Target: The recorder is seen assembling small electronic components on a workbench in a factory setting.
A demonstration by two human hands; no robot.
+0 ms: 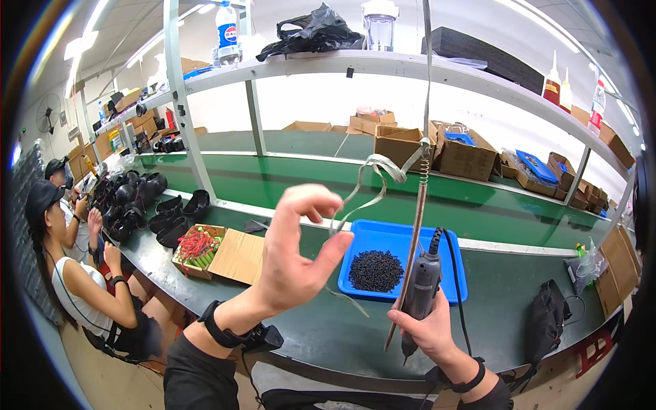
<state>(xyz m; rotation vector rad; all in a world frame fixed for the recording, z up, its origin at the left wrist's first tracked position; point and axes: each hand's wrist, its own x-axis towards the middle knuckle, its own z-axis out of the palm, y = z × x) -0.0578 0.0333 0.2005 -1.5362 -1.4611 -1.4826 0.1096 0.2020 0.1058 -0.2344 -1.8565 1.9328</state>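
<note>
My right hand (430, 329) grips a dark grey electric screwdriver (421, 287) with its tip pointing down and a black cord at its top. Alongside the tool runs a long thin brownish strip (413, 253), below a coil spring (424, 167) on a hanging cord. Raised to the left, my left hand (298, 242) has its fingers curved and apart from the thumb. Close to its fingertips, a loose pale ribbon (383, 164) dangles in loops; no firm grip on it shows. Behind the screwdriver lies a blue tray (444, 263) holding a pile of small black parts (376, 271).
At left, an open carton (193, 251) holds red and green parts beside black visor-like pieces (174, 219). A black pouch (547, 311) lies at right. Two people (89, 273) sit at left. Overhead runs a shelf (307, 63); brown boxes (468, 156) stand beyond the green belt (287, 178).
</note>
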